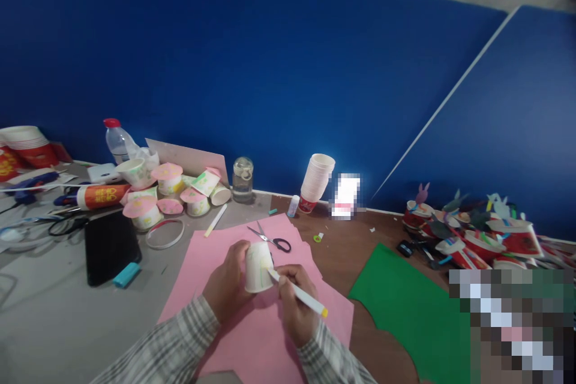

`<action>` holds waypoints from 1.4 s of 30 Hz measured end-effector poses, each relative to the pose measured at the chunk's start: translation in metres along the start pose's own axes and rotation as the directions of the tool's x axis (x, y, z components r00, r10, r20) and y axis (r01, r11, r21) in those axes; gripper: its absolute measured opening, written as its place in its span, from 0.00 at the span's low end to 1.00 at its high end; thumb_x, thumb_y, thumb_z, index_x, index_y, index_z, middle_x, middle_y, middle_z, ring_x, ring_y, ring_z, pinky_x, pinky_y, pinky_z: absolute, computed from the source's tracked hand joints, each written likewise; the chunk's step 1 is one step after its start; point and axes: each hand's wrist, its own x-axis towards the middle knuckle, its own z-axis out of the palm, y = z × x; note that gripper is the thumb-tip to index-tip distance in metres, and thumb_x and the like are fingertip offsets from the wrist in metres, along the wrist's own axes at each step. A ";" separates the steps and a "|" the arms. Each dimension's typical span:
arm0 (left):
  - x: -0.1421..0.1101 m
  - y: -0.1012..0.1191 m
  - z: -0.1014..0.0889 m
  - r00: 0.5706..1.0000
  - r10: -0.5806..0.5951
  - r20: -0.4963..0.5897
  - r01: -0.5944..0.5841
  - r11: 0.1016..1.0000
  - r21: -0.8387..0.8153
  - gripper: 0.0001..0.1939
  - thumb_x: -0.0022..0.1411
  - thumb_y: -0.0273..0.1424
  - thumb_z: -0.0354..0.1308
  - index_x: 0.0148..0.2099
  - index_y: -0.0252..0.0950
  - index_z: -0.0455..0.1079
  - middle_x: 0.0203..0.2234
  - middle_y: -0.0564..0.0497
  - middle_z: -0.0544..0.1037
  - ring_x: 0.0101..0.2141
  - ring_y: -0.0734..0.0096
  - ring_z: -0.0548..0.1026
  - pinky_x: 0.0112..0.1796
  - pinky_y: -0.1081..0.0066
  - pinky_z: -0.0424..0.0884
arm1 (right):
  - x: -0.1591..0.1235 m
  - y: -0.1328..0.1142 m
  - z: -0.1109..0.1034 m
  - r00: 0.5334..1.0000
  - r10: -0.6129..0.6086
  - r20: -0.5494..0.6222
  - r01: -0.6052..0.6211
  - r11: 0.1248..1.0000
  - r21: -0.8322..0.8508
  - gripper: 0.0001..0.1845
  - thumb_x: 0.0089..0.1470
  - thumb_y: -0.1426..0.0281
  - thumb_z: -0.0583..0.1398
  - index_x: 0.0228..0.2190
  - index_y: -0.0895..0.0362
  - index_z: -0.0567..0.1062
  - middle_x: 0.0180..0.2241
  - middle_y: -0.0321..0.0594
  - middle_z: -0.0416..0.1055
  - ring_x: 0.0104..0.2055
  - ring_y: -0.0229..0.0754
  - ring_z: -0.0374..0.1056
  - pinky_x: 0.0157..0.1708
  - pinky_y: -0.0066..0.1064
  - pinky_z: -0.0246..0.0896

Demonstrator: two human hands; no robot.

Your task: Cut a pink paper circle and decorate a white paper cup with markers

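My left hand (231,279) is wrapped round the left side of a white paper cup (258,270), which has faint yellow and green marks on its wall. In my right hand (297,303) is a white marker with a yellow end (308,299), and its tip touches or nearly touches the cup's right side. Both hands are above sheets of pink paper (328,306). Just beyond the cup, scissors with black handles (270,240) lie spread on the pink paper. Another white marker or its like (216,220) rests at the paper's far left edge.
Decorated paper cups (143,216) stand at left, beside a black phone (111,246) and a turquoise marker (126,275). Behind are a glass jar (243,180) and a tall stack of paper cups (316,180). Green paper (405,312) and red cup crafts (483,243) lie at right.
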 end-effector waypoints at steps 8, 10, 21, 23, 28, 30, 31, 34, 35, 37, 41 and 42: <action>0.000 -0.007 0.001 1.000 -0.020 0.012 0.020 1.000 -0.003 0.36 0.38 0.36 0.62 0.51 0.40 0.53 0.43 0.41 0.70 0.32 0.55 0.74 0.25 0.62 0.77 | -0.007 0.002 0.003 0.993 -0.109 0.038 0.111 0.993 -0.047 0.07 0.44 0.75 0.57 0.25 0.53 0.74 0.24 0.38 0.74 0.18 0.43 0.65 0.16 0.29 0.60; 0.000 -0.006 0.001 1.000 -0.021 0.008 0.021 1.000 -0.006 0.36 0.38 0.36 0.62 0.51 0.40 0.53 0.43 0.42 0.70 0.33 0.55 0.74 0.25 0.62 0.77 | -0.007 0.002 0.002 0.993 -0.111 0.043 0.114 0.992 -0.052 0.07 0.44 0.75 0.57 0.25 0.54 0.74 0.25 0.38 0.74 0.18 0.43 0.66 0.17 0.29 0.61; 0.001 0.005 -0.003 0.998 -0.053 0.034 0.056 0.994 -0.090 0.33 0.38 0.39 0.63 0.48 0.42 0.56 0.37 0.47 0.72 0.23 0.62 0.73 0.21 0.63 0.75 | 0.011 0.002 -0.004 0.996 0.021 -0.084 -0.020 1.000 0.022 0.06 0.47 0.71 0.55 0.23 0.55 0.72 0.12 0.29 0.63 0.13 0.39 0.60 0.13 0.26 0.57; 0.000 0.005 -0.004 0.998 -0.048 0.036 0.051 0.994 -0.101 0.34 0.38 0.39 0.63 0.48 0.42 0.55 0.39 0.46 0.71 0.22 0.63 0.72 0.20 0.62 0.75 | 0.012 0.003 -0.004 0.997 0.024 -0.080 -0.022 0.999 0.029 0.06 0.47 0.72 0.55 0.23 0.55 0.72 0.12 0.29 0.63 0.13 0.39 0.60 0.12 0.25 0.56; 0.000 0.008 -0.004 0.999 -0.011 0.030 0.014 0.995 -0.099 0.35 0.40 0.39 0.62 0.50 0.43 0.53 0.41 0.45 0.70 0.22 0.64 0.71 0.19 0.64 0.74 | 0.011 0.001 -0.003 0.997 0.023 -0.079 -0.021 0.999 0.024 0.06 0.46 0.72 0.55 0.22 0.56 0.71 0.12 0.29 0.63 0.13 0.39 0.60 0.12 0.25 0.56; 0.000 0.009 -0.004 1.000 0.004 0.026 -0.001 0.996 -0.091 0.34 0.40 0.39 0.62 0.50 0.42 0.54 0.41 0.44 0.71 0.23 0.62 0.72 0.19 0.64 0.74 | 0.011 0.000 -0.003 0.996 0.025 -0.080 -0.023 0.999 0.028 0.06 0.46 0.72 0.55 0.22 0.56 0.72 0.12 0.29 0.63 0.13 0.38 0.60 0.12 0.24 0.56; 0.000 0.009 -0.004 1.000 0.007 0.023 -0.005 0.996 -0.087 0.34 0.40 0.40 0.62 0.49 0.41 0.54 0.41 0.44 0.71 0.24 0.61 0.72 0.19 0.64 0.74 | 0.011 -0.001 -0.003 0.996 0.027 -0.081 -0.024 0.999 0.032 0.06 0.46 0.73 0.55 0.22 0.56 0.72 0.12 0.29 0.63 0.13 0.38 0.60 0.12 0.24 0.56; 0.000 0.009 -0.004 1.000 0.008 0.020 -0.007 0.997 -0.077 0.34 0.40 0.40 0.62 0.50 0.41 0.54 0.41 0.43 0.71 0.25 0.61 0.73 0.20 0.64 0.74 | 0.010 0.000 -0.002 0.996 0.033 -0.082 -0.030 0.999 0.043 0.06 0.46 0.72 0.55 0.22 0.56 0.72 0.12 0.29 0.64 0.13 0.38 0.60 0.11 0.24 0.55; 0.000 0.009 -0.004 1.000 0.009 0.019 -0.008 0.997 -0.074 0.34 0.40 0.40 0.62 0.50 0.41 0.54 0.41 0.43 0.71 0.24 0.61 0.73 0.19 0.64 0.74 | 0.010 0.001 -0.002 0.996 0.040 -0.084 -0.036 0.998 0.046 0.06 0.45 0.72 0.55 0.23 0.56 0.72 0.12 0.29 0.63 0.13 0.38 0.59 0.11 0.24 0.55; 0.000 0.008 -0.004 1.000 0.009 0.015 -0.008 0.997 -0.072 0.34 0.40 0.41 0.62 0.49 0.41 0.54 0.41 0.43 0.71 0.23 0.62 0.72 0.18 0.64 0.74 | 0.009 0.003 -0.002 0.995 0.055 -0.080 -0.051 0.997 0.056 0.06 0.45 0.72 0.55 0.23 0.56 0.72 0.12 0.29 0.63 0.12 0.38 0.59 0.11 0.24 0.54; 0.001 0.008 -0.003 1.000 -0.016 -0.002 0.016 0.998 -0.063 0.33 0.40 0.41 0.62 0.48 0.38 0.56 0.39 0.41 0.72 0.21 0.63 0.72 0.18 0.63 0.75 | 0.007 0.006 -0.002 0.997 0.052 -0.051 -0.049 0.997 0.057 0.06 0.46 0.72 0.55 0.23 0.56 0.72 0.12 0.29 0.63 0.13 0.38 0.59 0.12 0.25 0.54; 0.001 0.008 -0.003 1.000 -0.025 -0.004 0.025 0.998 -0.059 0.33 0.40 0.41 0.62 0.48 0.37 0.56 0.39 0.40 0.72 0.21 0.63 0.72 0.19 0.63 0.75 | 0.006 0.006 -0.002 0.998 0.044 -0.045 -0.041 0.998 0.049 0.06 0.46 0.72 0.55 0.23 0.56 0.72 0.12 0.29 0.63 0.13 0.38 0.59 0.12 0.25 0.54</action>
